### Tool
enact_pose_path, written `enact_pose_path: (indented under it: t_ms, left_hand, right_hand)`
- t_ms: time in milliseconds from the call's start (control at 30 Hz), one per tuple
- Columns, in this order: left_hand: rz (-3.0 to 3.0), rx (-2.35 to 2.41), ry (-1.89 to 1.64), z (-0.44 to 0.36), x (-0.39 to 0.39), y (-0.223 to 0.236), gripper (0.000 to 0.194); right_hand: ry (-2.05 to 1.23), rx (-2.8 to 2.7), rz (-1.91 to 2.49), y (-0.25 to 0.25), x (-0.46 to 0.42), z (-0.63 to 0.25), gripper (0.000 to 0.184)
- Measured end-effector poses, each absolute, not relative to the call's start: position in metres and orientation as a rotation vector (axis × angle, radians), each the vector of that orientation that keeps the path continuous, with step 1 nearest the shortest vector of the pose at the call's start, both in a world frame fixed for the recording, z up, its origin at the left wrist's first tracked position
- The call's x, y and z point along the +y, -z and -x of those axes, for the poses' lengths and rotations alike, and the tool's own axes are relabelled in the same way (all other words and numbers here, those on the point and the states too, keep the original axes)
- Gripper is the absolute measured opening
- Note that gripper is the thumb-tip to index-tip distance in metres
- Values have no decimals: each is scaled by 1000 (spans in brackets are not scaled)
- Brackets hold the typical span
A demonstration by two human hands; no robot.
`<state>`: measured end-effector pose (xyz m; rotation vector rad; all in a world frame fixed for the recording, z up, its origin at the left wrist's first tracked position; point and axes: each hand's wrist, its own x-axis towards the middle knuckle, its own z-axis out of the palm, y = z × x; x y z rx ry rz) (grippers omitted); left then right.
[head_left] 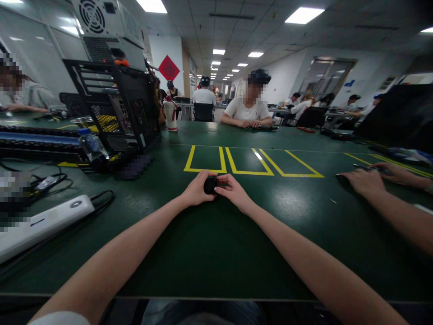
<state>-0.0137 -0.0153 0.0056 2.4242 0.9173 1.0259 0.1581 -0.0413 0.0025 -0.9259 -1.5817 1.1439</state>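
Note:
A small black blocky object (210, 185) is held just above or on the green table, in front of the yellow tape marks; its exact kind cannot be made out. My left hand (196, 189) wraps round its left side, thumb below and fingers over the top. From the right, my right hand (234, 192) pinches at the object's edge with thumb and fingertips. Whether the object rests on the tabletop I cannot tell. Both forearms reach in from the near edge.
Yellow tape outlines (252, 174) mark the green table (216, 253). Left stand an open black computer case (118, 99), a plastic bottle (93, 144), a white power strip (47, 223) and a paper cup (171, 116). At right are another person's hands (365, 183); a person (250, 106) sits opposite.

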Motion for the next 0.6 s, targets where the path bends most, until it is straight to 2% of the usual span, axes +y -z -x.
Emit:
enact_pose_path:
  t_ms: [100, 367, 600]
  left_hand:
    - [-2422, 933, -1023, 14, -15, -5, 59]
    - [-2423, 919, -1025, 13, -16, -7, 59]
    - [-2408, 917, -1040, 13, -15, -5, 60]
  right_hand:
    - [-1123, -1585, 909, -2, -41, -156, 22]
    - [-1141, -1588, 932, -2, -38, -158, 34]
    - [-1164, -1595, 861, -2, -41, -158, 29]
